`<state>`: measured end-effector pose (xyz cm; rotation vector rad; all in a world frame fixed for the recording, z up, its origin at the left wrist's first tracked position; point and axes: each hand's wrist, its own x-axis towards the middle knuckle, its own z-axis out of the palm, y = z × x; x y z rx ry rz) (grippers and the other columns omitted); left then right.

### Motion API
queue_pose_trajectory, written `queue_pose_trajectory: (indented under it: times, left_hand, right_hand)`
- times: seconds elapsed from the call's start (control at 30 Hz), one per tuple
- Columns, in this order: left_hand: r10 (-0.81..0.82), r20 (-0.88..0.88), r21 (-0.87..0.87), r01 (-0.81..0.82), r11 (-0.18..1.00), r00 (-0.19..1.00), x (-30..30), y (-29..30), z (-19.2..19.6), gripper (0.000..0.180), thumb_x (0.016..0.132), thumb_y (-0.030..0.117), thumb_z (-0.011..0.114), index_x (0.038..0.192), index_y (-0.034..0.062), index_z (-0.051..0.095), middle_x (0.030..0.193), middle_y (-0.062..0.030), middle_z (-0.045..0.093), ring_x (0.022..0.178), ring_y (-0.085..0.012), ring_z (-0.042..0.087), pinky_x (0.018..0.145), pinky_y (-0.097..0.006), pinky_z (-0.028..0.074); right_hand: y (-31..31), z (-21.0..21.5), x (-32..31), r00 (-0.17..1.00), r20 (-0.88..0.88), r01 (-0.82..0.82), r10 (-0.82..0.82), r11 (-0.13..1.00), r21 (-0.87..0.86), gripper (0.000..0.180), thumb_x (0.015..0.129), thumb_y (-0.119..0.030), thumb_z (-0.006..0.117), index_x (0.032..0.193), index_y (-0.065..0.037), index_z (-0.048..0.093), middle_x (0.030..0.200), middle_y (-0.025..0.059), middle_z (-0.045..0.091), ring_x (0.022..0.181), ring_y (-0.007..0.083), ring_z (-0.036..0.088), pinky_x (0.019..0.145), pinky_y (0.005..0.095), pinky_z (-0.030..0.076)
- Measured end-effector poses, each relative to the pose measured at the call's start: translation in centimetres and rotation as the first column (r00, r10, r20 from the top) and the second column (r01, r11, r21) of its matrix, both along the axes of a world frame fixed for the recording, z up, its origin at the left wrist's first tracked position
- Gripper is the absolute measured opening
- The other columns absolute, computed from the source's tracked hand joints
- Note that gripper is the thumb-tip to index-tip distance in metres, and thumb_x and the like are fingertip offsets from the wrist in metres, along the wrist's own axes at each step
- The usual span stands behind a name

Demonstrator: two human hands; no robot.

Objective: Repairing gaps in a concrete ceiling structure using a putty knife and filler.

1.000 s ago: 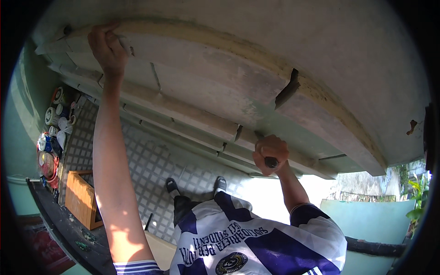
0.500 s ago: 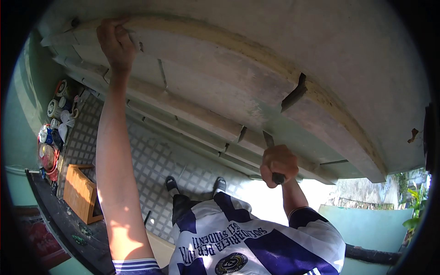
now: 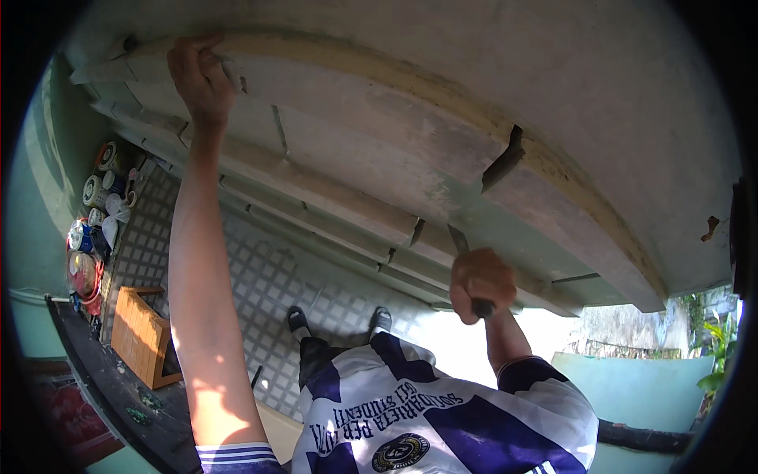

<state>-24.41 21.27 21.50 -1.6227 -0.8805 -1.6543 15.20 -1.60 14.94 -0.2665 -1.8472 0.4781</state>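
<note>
A narrow metal blade (image 3: 458, 237), a scraper or chisel by its look, points up from the right hand (image 3: 482, 283) with its tip at or against the grey moulded ledge (image 3: 371, 150) overhead, near a joint between two stepped bands. The right hand is clenched round the tool's dark handle, whose butt shows below the fist. The left hand (image 3: 199, 75) is raised well apart to the left, arm fully extended, fingers bent over the upper lip of the same ledge beside a small dark mark; it grips or braces there. A dark split (image 3: 502, 158) breaks the ledge's buff upper edge between the two hands, nearer the right. Below, the person's blue and white shirt (image 3: 426, 419) fills the lower frame, and two dark shoes (image 3: 339, 320) stand on a tiled floor (image 3: 260, 284) of small squares. At far left, round tins and tubs (image 3: 99, 189) lie along the wall, with an orange wooden crate (image 3: 140, 338) near them.
</note>
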Motion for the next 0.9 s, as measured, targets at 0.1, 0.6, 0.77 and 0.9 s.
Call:
queue_pose_trajectory:
  times: [0.1,0.6,0.77,0.9]
  left_hand:
    - [-0.015,-0.002,0.001,0.015,1.000,1.000,-0.1,-0.1,0.1,0.022,0.090,0.012,0.044,0.099,0.0084,0.064,0.097,-0.0071,0.063,0.093,-0.0299,0.053,0.086,-0.041,0.041]
    - [0.010,-0.020,0.046,-0.009,0.999,1.000,-0.7,0.7,-0.2,0.022,0.094,0.015,0.044,0.099,0.0086,0.064,0.098,-0.0072,0.064,0.092,-0.0301,0.054,0.085,-0.041,0.042]
    - [0.012,-0.068,0.077,-0.007,0.997,0.998,-0.6,0.3,0.2,0.022,0.095,0.016,0.045,0.099,0.0093,0.065,0.095,-0.0068,0.063,0.090,-0.0293,0.054,0.084,-0.041,0.042]
    - [0.050,-0.040,0.028,-0.049,0.998,0.998,-0.4,0.4,-0.3,0.026,0.097,0.015,0.042,0.101,0.0078,0.067,0.099,-0.0078,0.065,0.095,-0.0274,0.057,0.088,-0.039,0.043]
  right_hand:
    - [2.0,-1.3,0.2,0.995,0.074,0.072,-0.071,0.997,-0.001,0.037,0.069,0.012,0.060,0.053,-0.009,0.035,0.048,0.0042,0.040,0.037,0.0194,0.046,0.036,0.0310,0.034]
    - [1.5,-1.2,-0.6,0.995,0.101,0.014,-0.017,1.000,0.024,0.037,0.071,0.010,0.060,0.051,-0.010,0.036,0.047,0.0047,0.041,0.036,0.0186,0.044,0.036,0.0294,0.033]
    - [1.6,-1.1,-0.6,0.998,0.064,0.025,-0.029,0.998,0.063,0.035,0.069,0.011,0.060,0.052,-0.009,0.036,0.047,0.0038,0.037,0.035,0.0186,0.041,0.036,0.0310,0.032]
    - [1.6,-1.2,-0.7,0.996,0.092,0.015,-0.019,0.999,0.042,0.034,0.068,0.010,0.060,0.053,-0.009,0.037,0.048,0.0036,0.038,0.035,0.0192,0.040,0.036,0.0311,0.032]
